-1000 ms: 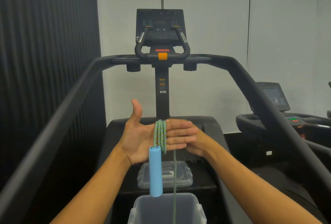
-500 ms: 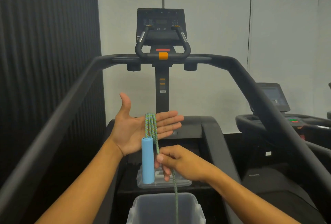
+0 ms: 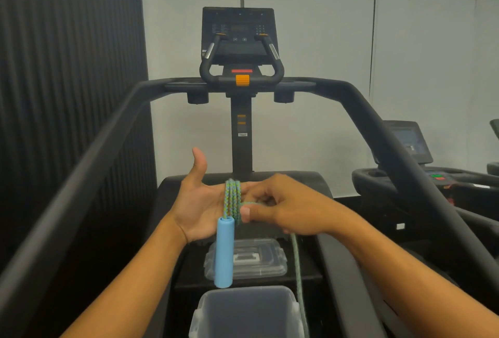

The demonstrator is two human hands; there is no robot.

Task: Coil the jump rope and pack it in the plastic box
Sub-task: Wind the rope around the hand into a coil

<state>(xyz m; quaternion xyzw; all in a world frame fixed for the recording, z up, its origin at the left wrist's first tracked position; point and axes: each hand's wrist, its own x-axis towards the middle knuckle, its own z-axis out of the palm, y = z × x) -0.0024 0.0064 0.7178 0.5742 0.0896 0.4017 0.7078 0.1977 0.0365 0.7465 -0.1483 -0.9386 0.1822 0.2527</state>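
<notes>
My left hand (image 3: 201,202) is held flat, palm toward me and thumb up, with several turns of the green-blue braided jump rope (image 3: 232,198) wound round its fingers. A light blue foam handle (image 3: 224,252) hangs down from those turns. My right hand (image 3: 280,209) pinches the rope just right of the coil, in front of my left fingertips. The loose rope runs down from it past the right rim of the clear plastic box (image 3: 244,310), which stands open at the bottom centre. The rope's other end is out of view.
The box's clear lid (image 3: 245,259) lies flat on the treadmill deck behind the box. Black treadmill handrails (image 3: 89,167) run along both sides, with the console (image 3: 239,32) ahead. A second treadmill (image 3: 421,173) stands at the right.
My right hand rose from below the handle up to my left fingers, carrying the rope over them. My left hand shifted slightly right and the handle swung with it.
</notes>
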